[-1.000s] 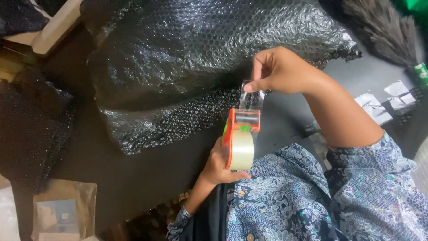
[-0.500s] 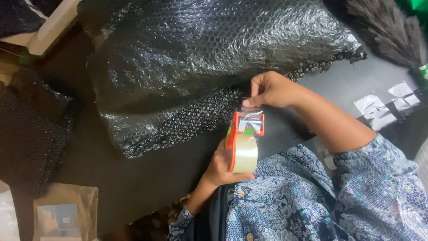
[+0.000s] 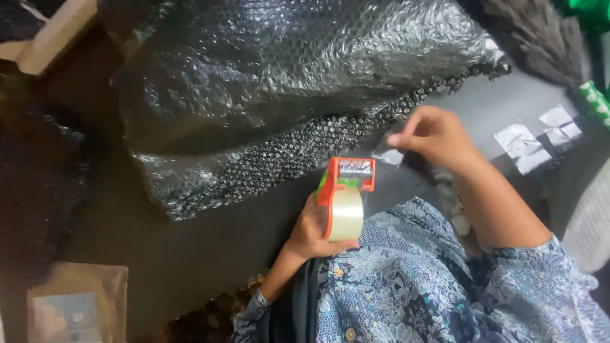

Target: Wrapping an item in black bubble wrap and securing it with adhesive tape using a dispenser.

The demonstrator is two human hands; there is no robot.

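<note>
We hold a tape dispenser and a freshly pulled strip of clear tape beside a bubble-wrapped bundle.

Nearest us, our left hand [image 3: 312, 232] wraps closed around the orange tape dispenser [image 3: 343, 197], roll toward us and cutter pointing away, which steadies it. Just beyond, our right hand [image 3: 435, 136] pinches a strip of clear tape [image 3: 389, 155] between thumb and fingertips, held off the dark surface [image 3: 210, 254], likely so it stays clean. Farther off, the black bubble-wrap bundle [image 3: 286, 82] fills the surface's far side. Silvery scraps [image 3: 524, 146] lie toward its right edge, a brown pouch [image 3: 76, 305] at its near left corner.
</note>
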